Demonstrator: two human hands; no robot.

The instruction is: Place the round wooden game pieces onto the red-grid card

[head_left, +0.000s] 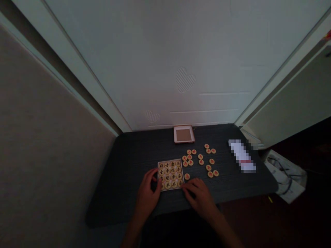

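Observation:
A shallow box (pixel 171 161) lies on the dark table, filled with rows of round Chinese chess pieces (pixel 167 177) with black characters. My left hand (pixel 148 189) grips the box's left side, fingers along the edge and thumb over the near left corner, covering part of the pieces there. At the near right corner, the fingertips of my right hand (pixel 198 194) touch the corner piece and rim, its thumb held apart. Just beyond that hand lies a single red-character piece (pixel 187 176). More red-character pieces (pixel 201 162) are scattered flat to the right of the box.
Against the white panel at the back stands a second shallow tray or lid (pixel 183 135) with a brown inside. A pixelated white item (pixel 242 156) lies on the table (pixel 124 162) at the right. Beside the table's right edge is a white container (pixel 287 179) with dark cables.

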